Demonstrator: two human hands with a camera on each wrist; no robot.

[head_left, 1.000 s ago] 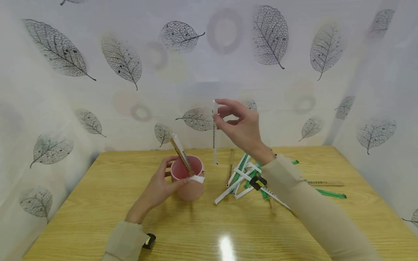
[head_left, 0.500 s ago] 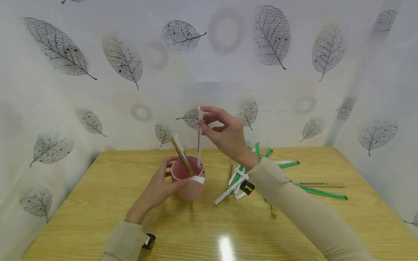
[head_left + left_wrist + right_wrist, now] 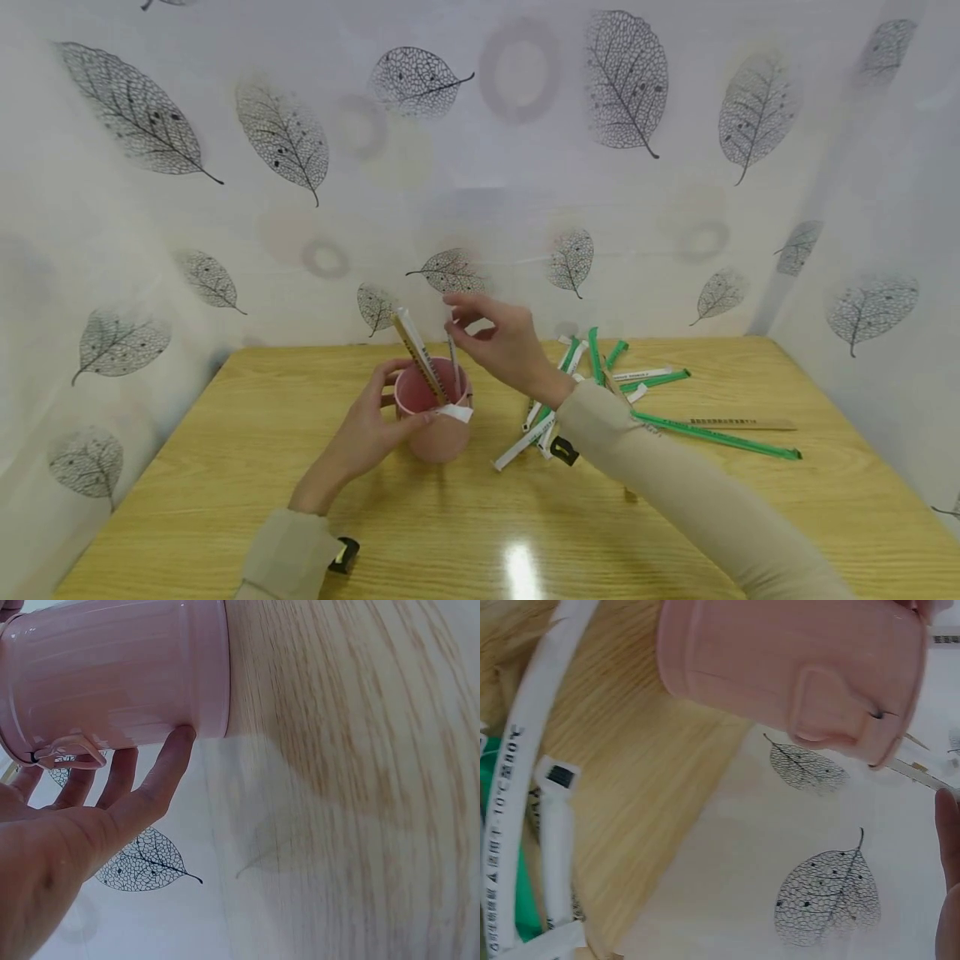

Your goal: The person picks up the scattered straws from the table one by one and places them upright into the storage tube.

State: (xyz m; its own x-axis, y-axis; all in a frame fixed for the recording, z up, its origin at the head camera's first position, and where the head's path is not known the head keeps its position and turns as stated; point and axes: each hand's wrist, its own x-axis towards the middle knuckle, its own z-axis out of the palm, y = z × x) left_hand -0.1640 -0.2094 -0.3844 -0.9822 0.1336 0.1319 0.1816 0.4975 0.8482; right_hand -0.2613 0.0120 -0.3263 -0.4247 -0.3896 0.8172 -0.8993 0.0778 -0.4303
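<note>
A pink metal cup point(image 3: 438, 442) with small side handles stands upright on the table. My left hand point(image 3: 371, 425) grips it from the left, thumb across the front and the other fingers behind. In the left wrist view those fingers point(image 3: 161, 776) lie along the cup's side, near a wire handle point(image 3: 82, 754). Brown and white paper-wrapped straws point(image 3: 422, 354) lean in the cup, and a white flap point(image 3: 455, 412) hangs over its front rim. Above the cup's right side, my right hand point(image 3: 498, 342) pinches the top of a white-wrapped straw point(image 3: 454, 367), whose lower end is inside the cup.
Several white, green and brown wrapped straws point(image 3: 570, 367) lie in a loose pile right of the cup, partly behind my right sleeve point(image 3: 675, 475). A green straw point(image 3: 738, 442) and a brown one point(image 3: 742, 424) reach farther right. A leaf-patterned curtain point(image 3: 495, 167) borders the wooden table point(image 3: 450, 533).
My right hand has moved left and then down, bringing the white straw from beside the cup to inside it. The left hand and the cup have stayed in place.
</note>
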